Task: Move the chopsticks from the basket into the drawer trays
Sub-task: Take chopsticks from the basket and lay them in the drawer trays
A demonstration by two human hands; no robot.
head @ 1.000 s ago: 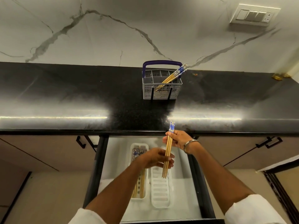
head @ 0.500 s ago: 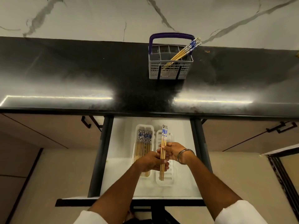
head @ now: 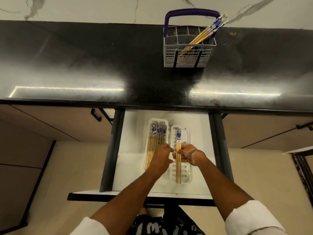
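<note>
- Chopsticks [head: 178, 160] with blue-patterned tops lie lengthwise in the right tray [head: 185, 173], their tips reaching just past its near end.
- Right hand [head: 187, 153] — fingers curled round the middle of those chopsticks, a metal bangle [head: 194, 157] on the wrist.
- Left hand [head: 160, 157] hovers just beside it, over the seam between the two trays; its fingertips reach toward the same sticks, but whether they actually pinch them I cannot tell.
- Left tray [head: 146, 150] is white and already holds a row of matching chopsticks [head: 155, 141], patterned ends pointing to the far side; the left hand covers part of its near half.
- Both trays sit side by side, touching or nearly so, on the white floor of the open drawer [head: 132, 155], which has dark side rails.
- Basket [head: 188, 46] — grey plastic grid with a purple handle — stands far back on the black counter [head: 84, 56], a little right of the drawer.
- More chopsticks [head: 205, 33] lean in the basket's right compartments, tilted so that their blue tops stick out past the far right corner.
- White sleeves [head: 254, 219] show at both forearms near the bottom edge.
- Marble wall [head: 84, 9] with grey veins runs behind the counter, and cabinet fronts with dark handles [head: 95, 114] flank the drawer.
</note>
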